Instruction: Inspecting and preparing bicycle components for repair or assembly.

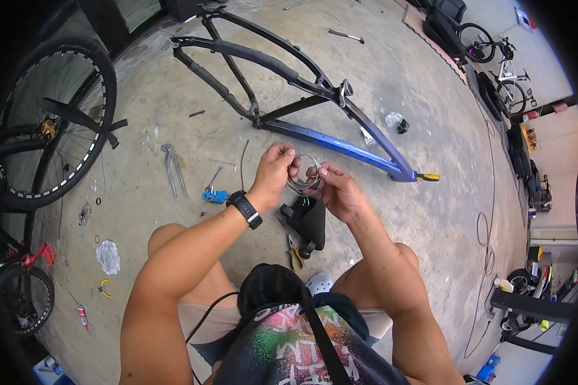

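Observation:
In front of my knees, both hands hold a loose coil of thin silvery cable [307,187]. My left hand [275,168], with a dark watch on its wrist, pinches the coil's left side. On the other side, the thumb and fingers of my right hand [341,191] grip the coil near its top. Just beyond the hands lies a blue and black bicycle frame [340,146] on the concrete floor. At its right end sits a yellow and black handle [428,178]. Beneath the coil is a black padded object [307,224] whose kind I cannot make out.
Pliers with yellow handles [295,252] lie near my foot. Left of my hands are a blue hex key holder [216,196] and grey long-handled pliers [172,168]. A bicycle wheel [103,128] stands at far left. Crumpled foil [108,256] and a long cable [486,237] lie on the floor.

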Motion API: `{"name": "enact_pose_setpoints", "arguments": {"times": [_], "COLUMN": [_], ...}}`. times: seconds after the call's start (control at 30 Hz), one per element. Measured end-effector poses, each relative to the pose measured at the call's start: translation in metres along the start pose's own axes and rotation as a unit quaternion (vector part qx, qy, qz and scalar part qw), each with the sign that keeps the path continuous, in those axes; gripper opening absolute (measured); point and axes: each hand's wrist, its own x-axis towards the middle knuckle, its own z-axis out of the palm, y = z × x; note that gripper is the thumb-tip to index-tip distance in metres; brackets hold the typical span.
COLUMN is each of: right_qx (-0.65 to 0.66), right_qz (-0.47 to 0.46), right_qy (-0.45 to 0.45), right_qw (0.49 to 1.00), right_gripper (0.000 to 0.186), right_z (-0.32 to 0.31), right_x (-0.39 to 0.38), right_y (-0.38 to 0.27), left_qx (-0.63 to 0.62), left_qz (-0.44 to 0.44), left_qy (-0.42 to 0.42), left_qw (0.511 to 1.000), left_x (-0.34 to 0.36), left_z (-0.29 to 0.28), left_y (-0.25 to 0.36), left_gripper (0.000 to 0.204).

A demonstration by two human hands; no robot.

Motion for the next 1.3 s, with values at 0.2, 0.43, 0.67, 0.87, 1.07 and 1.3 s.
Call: {"name": "enact_pose_setpoints", "arguments": {"times": [0.2, 0.43, 0.67, 0.87, 1.07, 1.3], "right_qx": [0.025, -0.043, -0.079, -0.105, -0.04, -0.13], "right_qz": [0.018, 0.012, 0.004, 0.008, -0.012, 0.016], "right_qy": [-0.039, -0.036, -0.01, -0.058, -0.04, -0.065], "right_qw": [0.999, 0.998, 0.997, 0.993, 0.998, 0.989], "right_gripper": [0.019, 0.015, 0.021, 0.014, 0.015, 0.011], "right_z": [0.007, 0.002, 0.003, -0.006, 0.002, 0.001], "right_x": [-0.004, 0.002, -0.009, -0.013, -0.016, -0.009], "right_y": [0.001, 0.004, -0.005, -0.001, -0.006, 0.001], "left_qx": [-0.011, 0.117, 0.367, 0.344, 0.338, 0.436], "left_qz": [-0.001, 0.063, 0.267, 0.231, 0.212, 0.256], "left_qy": [0.026, -0.028, -0.075, -0.111, -0.143, -0.095], "left_qw": [1.0, 0.991, 0.888, 0.903, 0.906, 0.858], "left_x": [-0.004, -0.005, -0.005, -0.012, -0.013, -0.018], "left_z": [0.009, 0.008, 0.011, 0.016, 0.015, 0.007], "left_y": [0.017, 0.024, 0.02, 0.024, 0.027, 0.025], "left_gripper": [0.009, 0.01, 0.011, 0.013, 0.012, 0.015]}}
